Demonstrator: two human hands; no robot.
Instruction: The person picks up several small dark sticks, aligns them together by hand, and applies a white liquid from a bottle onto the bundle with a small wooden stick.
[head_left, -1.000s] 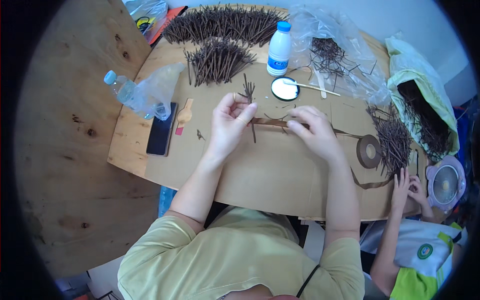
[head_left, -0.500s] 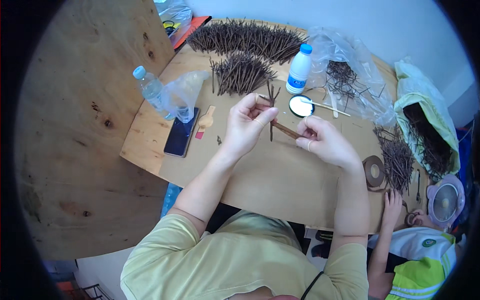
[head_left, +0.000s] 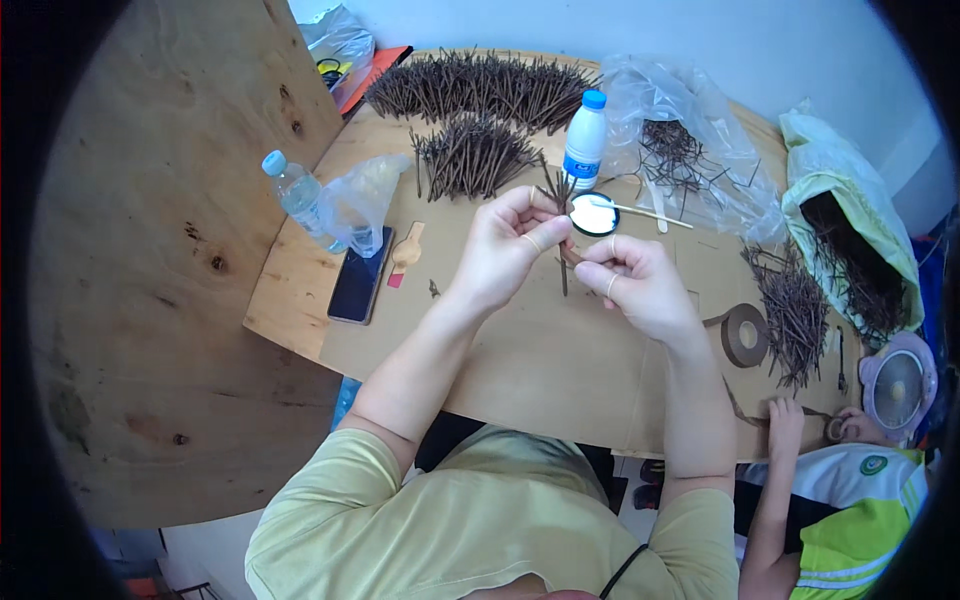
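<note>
My left hand [head_left: 508, 252] pinches a small brown branching twig [head_left: 564, 188], its forked tips up and its stem pointing down below my fingers. My right hand [head_left: 642, 288] is closed on the end of a brown tape strip [head_left: 571, 255], which runs a short way to the twig's stem. Both hands are close together above the cardboard-covered table. Just beyond them sits a round dark-rimmed dish of white paste [head_left: 595, 215] with a thin stick across it. A white bottle with a blue cap [head_left: 585, 145] stands behind the dish.
Bundled twigs [head_left: 480, 90] line the back, with a smaller pile [head_left: 475, 158] before them. At left are a phone [head_left: 358, 282] and water bottle [head_left: 296, 196]. At right lie a tape roll [head_left: 745, 336], loose twigs [head_left: 793, 312] and another person's hand [head_left: 786, 425], near a small fan [head_left: 897, 390].
My right hand has come closer to my left, and the stretch of tape between them is shorter. The twig now stands more upright. The other person's hand has drawn back from the loose twigs.
</note>
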